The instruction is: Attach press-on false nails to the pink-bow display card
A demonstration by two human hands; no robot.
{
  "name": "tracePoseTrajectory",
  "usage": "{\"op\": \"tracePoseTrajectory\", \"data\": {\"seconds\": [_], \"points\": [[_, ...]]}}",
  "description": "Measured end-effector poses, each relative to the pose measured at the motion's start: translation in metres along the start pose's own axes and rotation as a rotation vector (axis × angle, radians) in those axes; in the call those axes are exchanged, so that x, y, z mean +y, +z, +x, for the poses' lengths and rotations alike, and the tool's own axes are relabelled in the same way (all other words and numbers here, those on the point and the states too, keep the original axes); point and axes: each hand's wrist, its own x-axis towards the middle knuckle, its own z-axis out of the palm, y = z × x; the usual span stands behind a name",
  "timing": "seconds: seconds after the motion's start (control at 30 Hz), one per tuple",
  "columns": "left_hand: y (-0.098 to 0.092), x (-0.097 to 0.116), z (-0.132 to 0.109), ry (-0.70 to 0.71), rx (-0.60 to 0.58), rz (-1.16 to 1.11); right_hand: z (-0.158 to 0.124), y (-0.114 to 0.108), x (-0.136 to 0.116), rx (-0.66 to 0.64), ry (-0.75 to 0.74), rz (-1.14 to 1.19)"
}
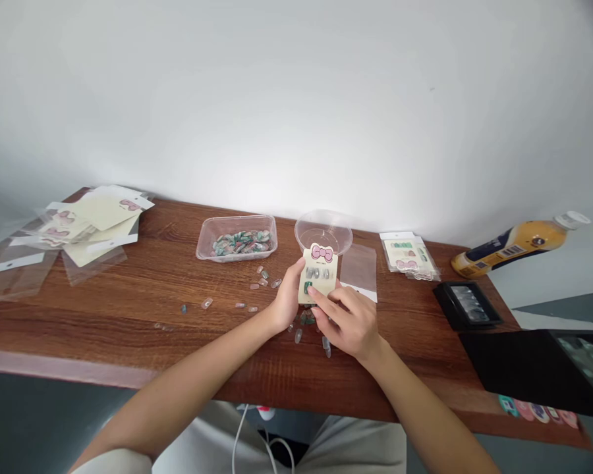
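Observation:
My left hand [287, 297] grips a cream display card [319, 294] by its left edge and holds it upright above the table. A pink bow tops the card, with a row of silvery press-on nails [317, 272] below it. Under that row, a green press-on nail [308, 288] sits at the lower left. My right hand [350, 320] touches this green nail with its index fingertip, thumb and fingers apart. Loose nails [298, 336] lie on the table beneath the card, partly hidden by my right hand.
A clear plastic tub [237, 238] of mixed nails stands behind, beside a round clear lid [323, 230]. Blank cards [103, 212] and clear bags pile up at left. Packed cards [409, 255], a yellow-labelled bottle [516, 247] and black boxes [467, 305] stand at right.

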Motion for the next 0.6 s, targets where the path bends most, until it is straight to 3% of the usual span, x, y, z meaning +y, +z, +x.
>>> {"op": "tracePoseTrajectory", "data": {"seconds": [0.3,0.6], "points": [[-0.0012,-0.0024,0.0042,0.049,-0.002,0.000,0.0031,-0.0005,0.0006,-0.058,0.018,0.000],[-0.0044,0.0009,0.0044,0.047,-0.088,0.037,0.0023,-0.0048,0.0071,-0.089,-0.023,0.003]]}}
